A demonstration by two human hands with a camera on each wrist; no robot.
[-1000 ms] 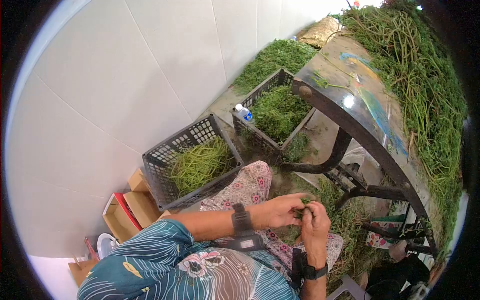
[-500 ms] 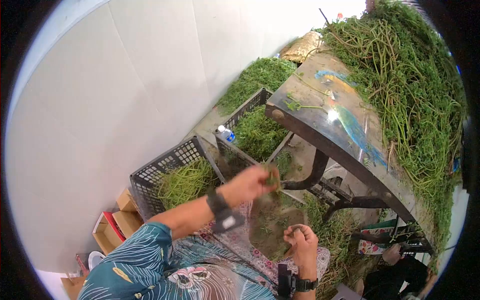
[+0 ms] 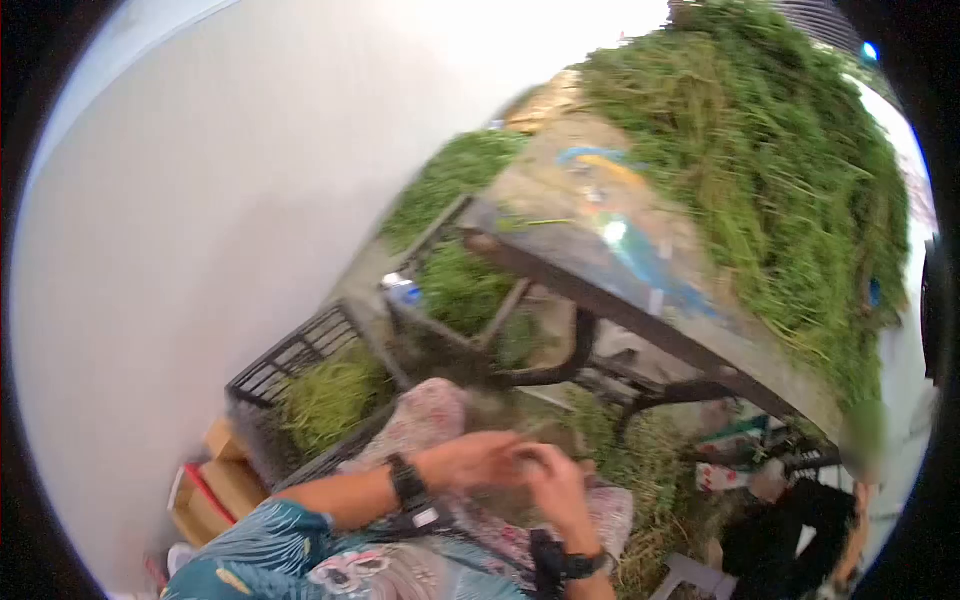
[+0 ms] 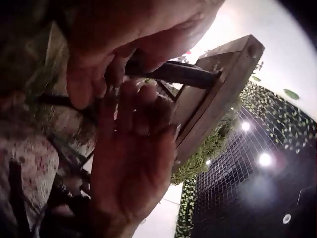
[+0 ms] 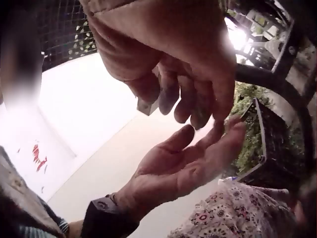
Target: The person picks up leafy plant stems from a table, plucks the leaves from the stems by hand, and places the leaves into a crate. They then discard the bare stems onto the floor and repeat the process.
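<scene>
Both hands are close together over the lap in the head view, the left hand [image 3: 478,460] palm inward and the right hand [image 3: 558,495] facing it. In the left wrist view the left hand [image 4: 133,29] hangs above the upturned palm of the right hand [image 4: 131,163]. Seen from the right wrist, the fingers of the right hand [image 5: 168,54] bend loosely over the extended fingers of the left hand [image 5: 173,166]. Nothing shows in either hand. Thin green stems [image 3: 335,400] fill the nearer black crate; leafy greens [image 3: 462,290] lie in the farther one.
A large heap of greens [image 3: 760,180] covers much of the table [image 3: 560,205]. A bottle [image 3: 403,290] stands at the farther crate's edge. More greens [image 3: 455,180] lie beyond it, by the wall. Cardboard boxes [image 3: 230,485] are at the left. A person's arm [image 3: 855,535] shows at lower right.
The left hand has come back from beside the crates, where it held a bit of green, to meet the right hand. The head view has swung rightward.
</scene>
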